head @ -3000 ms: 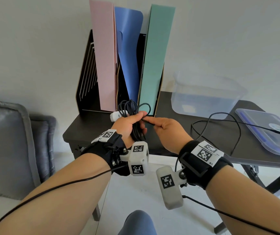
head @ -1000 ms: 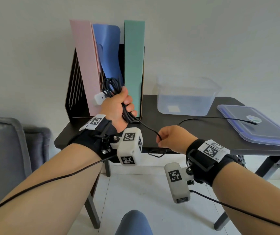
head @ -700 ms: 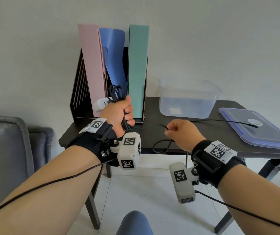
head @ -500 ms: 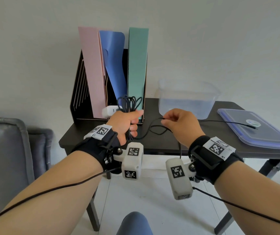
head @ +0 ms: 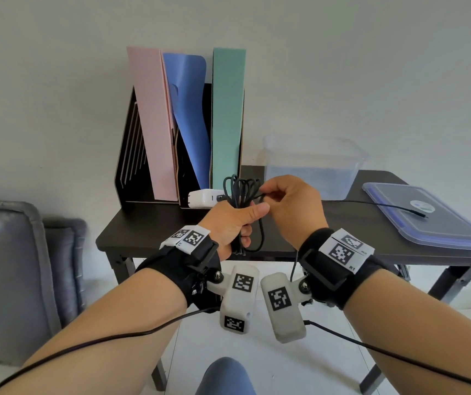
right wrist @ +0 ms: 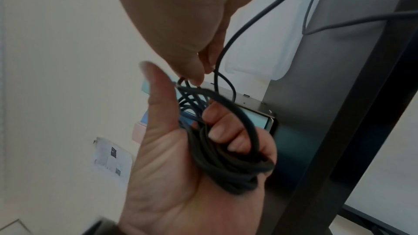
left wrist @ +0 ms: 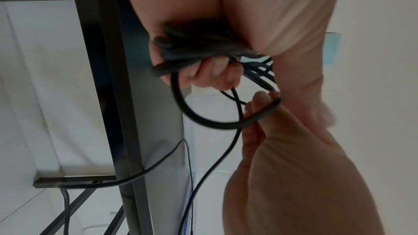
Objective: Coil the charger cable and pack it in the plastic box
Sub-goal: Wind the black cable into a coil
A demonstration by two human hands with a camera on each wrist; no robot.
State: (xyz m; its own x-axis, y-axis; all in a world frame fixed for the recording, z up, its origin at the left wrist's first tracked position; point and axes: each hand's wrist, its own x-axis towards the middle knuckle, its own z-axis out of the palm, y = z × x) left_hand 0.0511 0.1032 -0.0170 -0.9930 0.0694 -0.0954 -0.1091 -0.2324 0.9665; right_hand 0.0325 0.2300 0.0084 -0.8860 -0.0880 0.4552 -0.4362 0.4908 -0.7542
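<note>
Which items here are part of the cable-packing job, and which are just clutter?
Job:
- charger cable, coils gripped in left hand, strand pinched by right hand
- white charger brick
- plastic box, open
- box lid, cable's free end lying on it

Lying about:
- file rack with pink, blue, green folders
- grey cushion

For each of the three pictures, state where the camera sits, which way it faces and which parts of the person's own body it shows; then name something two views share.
Head: worn on the head, facing forward and down at the table; shows both forearms, left hand and right hand.
Left wrist: below the left hand, facing up along its palm at the coiled charger cable; the right hand enters from below.
Right wrist: below the right hand, facing along it at the left hand's open palm holding the coil.
Shared: both wrist views show both hands and the coil.
</note>
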